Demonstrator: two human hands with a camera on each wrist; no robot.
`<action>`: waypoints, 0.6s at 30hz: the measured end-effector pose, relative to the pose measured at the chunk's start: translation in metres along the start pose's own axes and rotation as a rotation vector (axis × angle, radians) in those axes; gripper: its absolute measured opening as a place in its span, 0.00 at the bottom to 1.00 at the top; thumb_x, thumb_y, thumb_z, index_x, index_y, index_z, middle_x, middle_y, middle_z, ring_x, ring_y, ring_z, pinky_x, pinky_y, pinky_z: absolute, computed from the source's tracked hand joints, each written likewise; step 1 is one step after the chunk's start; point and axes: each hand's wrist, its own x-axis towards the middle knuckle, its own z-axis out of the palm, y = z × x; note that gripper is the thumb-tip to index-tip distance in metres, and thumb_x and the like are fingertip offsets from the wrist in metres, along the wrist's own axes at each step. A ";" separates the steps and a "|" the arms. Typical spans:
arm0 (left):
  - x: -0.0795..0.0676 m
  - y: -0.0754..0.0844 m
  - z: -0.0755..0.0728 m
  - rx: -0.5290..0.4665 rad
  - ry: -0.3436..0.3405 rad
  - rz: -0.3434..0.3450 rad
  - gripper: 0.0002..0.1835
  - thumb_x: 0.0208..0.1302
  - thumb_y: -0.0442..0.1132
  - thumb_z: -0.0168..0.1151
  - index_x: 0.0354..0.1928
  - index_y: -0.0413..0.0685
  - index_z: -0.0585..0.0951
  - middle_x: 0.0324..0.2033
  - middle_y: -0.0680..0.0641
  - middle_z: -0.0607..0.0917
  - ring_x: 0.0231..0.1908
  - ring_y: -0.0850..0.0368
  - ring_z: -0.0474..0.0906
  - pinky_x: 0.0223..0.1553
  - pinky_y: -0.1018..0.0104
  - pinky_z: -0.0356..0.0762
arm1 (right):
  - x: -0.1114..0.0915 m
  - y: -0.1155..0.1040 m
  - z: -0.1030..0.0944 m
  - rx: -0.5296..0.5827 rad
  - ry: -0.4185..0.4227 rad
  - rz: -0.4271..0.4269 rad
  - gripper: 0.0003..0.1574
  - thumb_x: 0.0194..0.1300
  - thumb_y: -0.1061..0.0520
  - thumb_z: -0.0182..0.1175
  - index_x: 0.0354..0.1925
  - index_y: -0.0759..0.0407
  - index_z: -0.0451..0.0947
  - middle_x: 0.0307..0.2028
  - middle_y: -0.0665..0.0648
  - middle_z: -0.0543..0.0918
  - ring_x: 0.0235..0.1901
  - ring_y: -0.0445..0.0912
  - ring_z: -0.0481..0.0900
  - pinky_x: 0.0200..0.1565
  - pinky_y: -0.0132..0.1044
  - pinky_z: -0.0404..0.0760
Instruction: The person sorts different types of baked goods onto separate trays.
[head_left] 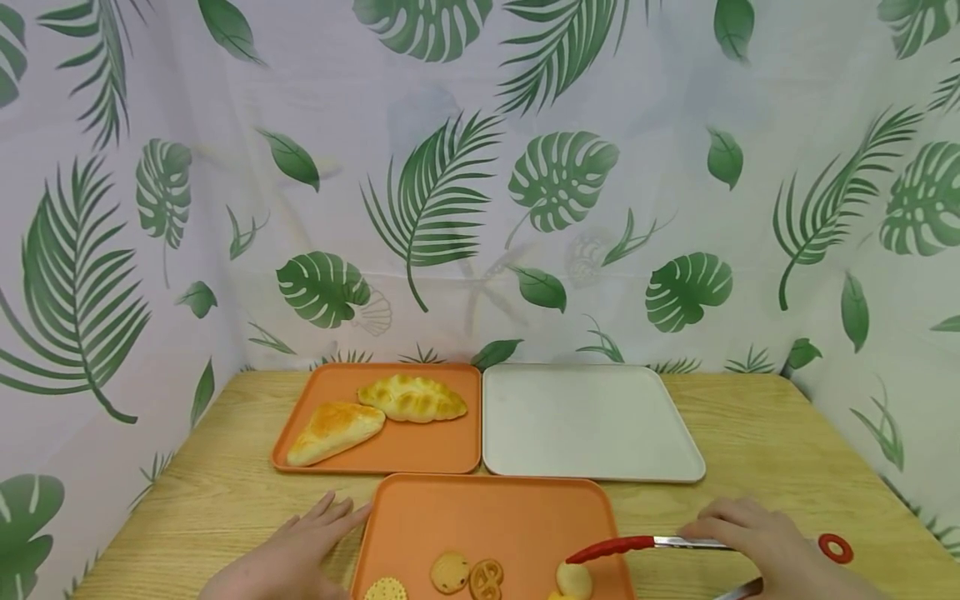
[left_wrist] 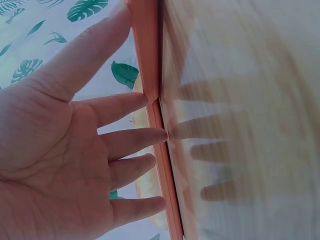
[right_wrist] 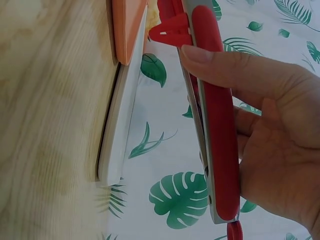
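My right hand (head_left: pixel 776 546) grips red-and-silver tongs (right_wrist: pixel 220 125), thumb along one handle arm. In the head view the tongs' red tip touches a pale round piece (head_left: pixel 573 577) at the lower right of the front orange tray (head_left: pixel 495 508); whether they hold it I cannot tell. Also on this tray lie a round cookie (head_left: pixel 450 572), a pretzel-shaped cookie (head_left: pixel 486 577) and a pale cookie with small holes (head_left: pixel 386 590). My left hand (head_left: pixel 288 554), fingers spread and straight, is at the tray's left edge. The left wrist view shows its palm (left_wrist: pixel 50 155), with nothing held.
Behind, a second orange tray (head_left: pixel 435 450) carries a triangular pastry (head_left: pixel 335 433) and a braided bread (head_left: pixel 412 398). A white tray (head_left: pixel 585 421) stands to its right. Leaf-printed cloth (head_left: pixel 450 208) encloses the back and sides of the wooden table (head_left: pixel 202 500).
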 end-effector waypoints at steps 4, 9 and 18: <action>0.000 0.001 0.000 -0.012 0.006 -0.001 0.55 0.34 0.64 0.65 0.68 0.57 0.55 0.66 0.37 0.56 0.67 0.34 0.40 0.53 0.26 0.43 | -0.001 -0.002 0.001 0.021 -0.057 0.019 0.35 0.41 0.35 0.67 0.49 0.40 0.72 0.40 0.40 0.73 0.38 0.31 0.65 0.28 0.26 0.68; -0.001 0.003 0.000 -0.001 0.020 0.011 0.53 0.33 0.64 0.66 0.67 0.62 0.57 0.66 0.36 0.56 0.67 0.33 0.41 0.51 0.24 0.44 | -0.001 -0.002 0.002 0.030 -0.179 0.084 0.30 0.45 0.34 0.63 0.48 0.38 0.72 0.41 0.40 0.74 0.38 0.32 0.66 0.28 0.27 0.66; -0.001 0.001 0.001 0.067 0.034 0.019 0.51 0.34 0.67 0.63 0.66 0.64 0.59 0.66 0.37 0.58 0.67 0.33 0.43 0.52 0.26 0.47 | 0.002 -0.006 0.004 0.032 -0.239 0.141 0.28 0.47 0.31 0.60 0.46 0.36 0.73 0.40 0.38 0.73 0.37 0.32 0.64 0.28 0.29 0.61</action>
